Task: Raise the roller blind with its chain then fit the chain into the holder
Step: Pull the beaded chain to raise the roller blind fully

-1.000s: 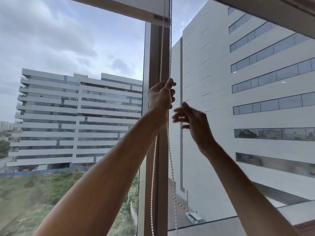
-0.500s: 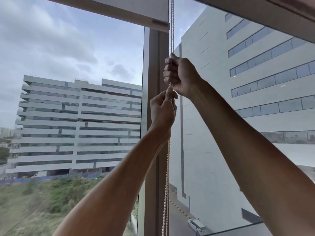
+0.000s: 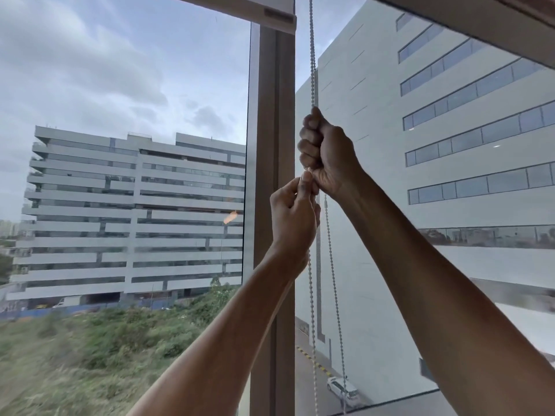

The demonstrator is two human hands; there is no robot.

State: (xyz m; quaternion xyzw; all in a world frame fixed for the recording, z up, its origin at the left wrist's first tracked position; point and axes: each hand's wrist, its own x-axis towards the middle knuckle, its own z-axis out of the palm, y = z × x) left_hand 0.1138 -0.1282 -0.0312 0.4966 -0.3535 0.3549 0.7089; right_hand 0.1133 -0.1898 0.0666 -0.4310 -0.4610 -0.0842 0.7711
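A white beaded chain hangs in two strands from the top of the window, just right of the vertical frame post. My right hand is a fist closed around the chain, high up. Directly under it, touching it, my left hand pinches the chain between thumb and fingers. Below the hands the two strands spread apart and run down out of the picture. The bottom bar of the roller blind shows at the top edge, left of the chain. No chain holder is in view.
The brown window post stands just left of the chain. A second blind's bottom bar slants across the top right. Glass panes lie on both sides, with buildings, grass and a white car far below.
My right hand rose from below the left, closed on the chain above it, then came down onto the left hand. The blind's bottom bar sits higher in the picture.
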